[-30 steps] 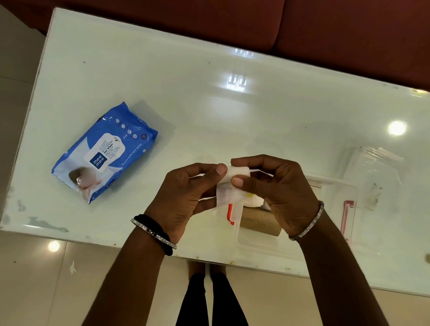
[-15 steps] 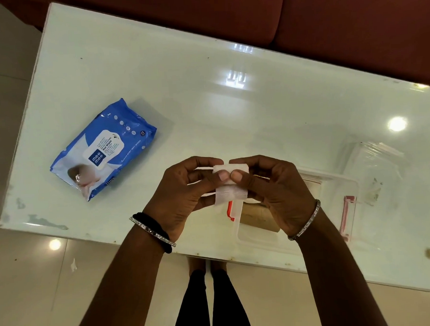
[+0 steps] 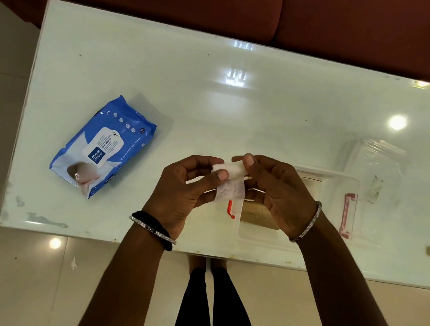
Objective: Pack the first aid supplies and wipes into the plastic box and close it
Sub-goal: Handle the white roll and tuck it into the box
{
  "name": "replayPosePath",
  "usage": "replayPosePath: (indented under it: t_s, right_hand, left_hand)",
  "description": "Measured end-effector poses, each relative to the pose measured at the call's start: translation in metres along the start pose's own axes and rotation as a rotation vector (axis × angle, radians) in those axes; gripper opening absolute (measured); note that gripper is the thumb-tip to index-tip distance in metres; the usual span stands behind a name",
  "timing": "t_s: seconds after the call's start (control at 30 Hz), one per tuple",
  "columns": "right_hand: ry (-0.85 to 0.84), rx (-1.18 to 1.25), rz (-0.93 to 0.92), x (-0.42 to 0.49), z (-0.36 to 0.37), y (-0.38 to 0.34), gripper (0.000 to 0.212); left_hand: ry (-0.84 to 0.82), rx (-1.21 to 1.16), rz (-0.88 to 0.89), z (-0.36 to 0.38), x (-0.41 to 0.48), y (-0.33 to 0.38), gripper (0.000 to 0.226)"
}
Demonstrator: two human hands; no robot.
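Head view: under the fingers sits a clear plastic box (image 3: 335,206) with a red latch (image 3: 231,208) at its left end, partly hidden by the bandage, and a paler red latch (image 3: 347,215) at its right end. Inside it lies a tan roll (image 3: 257,214), mostly covered by the right hand (image 3: 277,192); what else it holds cannot be told. Beyond the right fingertips, a clear lid (image 3: 375,159) rests on the white table (image 3: 231,112). Both hands hold a white gauze bandage roll (image 3: 231,180) above the box's left end: the left hand (image 3: 183,192) clamps its thumb on the roll's front, and the right thumb and forefinger pinch its top right corner. A loose woven strip hangs down from the roll. Well left of the left fingers, a blue Mee Mee wet wipes pack (image 3: 103,146) lies flat on the table.
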State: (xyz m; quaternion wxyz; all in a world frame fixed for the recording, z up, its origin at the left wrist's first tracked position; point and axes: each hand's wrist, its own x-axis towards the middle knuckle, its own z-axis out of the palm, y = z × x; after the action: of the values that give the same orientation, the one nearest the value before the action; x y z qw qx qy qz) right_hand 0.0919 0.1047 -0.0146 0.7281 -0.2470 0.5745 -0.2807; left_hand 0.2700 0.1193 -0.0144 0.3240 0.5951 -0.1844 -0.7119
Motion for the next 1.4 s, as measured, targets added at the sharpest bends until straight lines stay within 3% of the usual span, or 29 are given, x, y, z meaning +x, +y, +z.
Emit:
replayPosePath:
  t_s: [0.47,0.67,0.83,1.03,1.13,1.27,1.4]
  right_hand:
    - [-0.033,-0.054,-0.122,-0.001,-0.006,0.01,0.04]
    - [-0.007,0.009,-0.008,-0.003,-0.003,0.009,0.044]
    - [0.058,-0.042,-0.082,-0.001,-0.005,0.012,0.036]
    - [-0.012,-0.042,-0.108,-0.001,-0.009,0.012,0.038]
    - [-0.019,0.004,-0.097,-0.001,-0.009,0.012,0.039]
    - [0.015,0.058,-0.016,-0.002,-0.007,0.01,0.048]
    - [0.018,-0.002,0.005,-0.001,-0.006,0.012,0.031]
  left_hand:
    - [-0.024,-0.072,-0.078,0.0,0.001,-0.008,0.039]
    - [-0.035,-0.029,-0.019,-0.001,-0.001,-0.008,0.034]
    - [-0.05,-0.038,-0.04,0.001,0.0,-0.006,0.038]
    - [-0.022,-0.105,-0.141,0.006,0.001,-0.003,0.04]
    - [-0.022,-0.078,-0.128,0.006,0.001,-0.004,0.029]
    - [-0.033,-0.054,-0.09,0.003,0.0,-0.005,0.032]
    - [-0.048,-0.025,-0.054,0.001,0.0,-0.007,0.036]
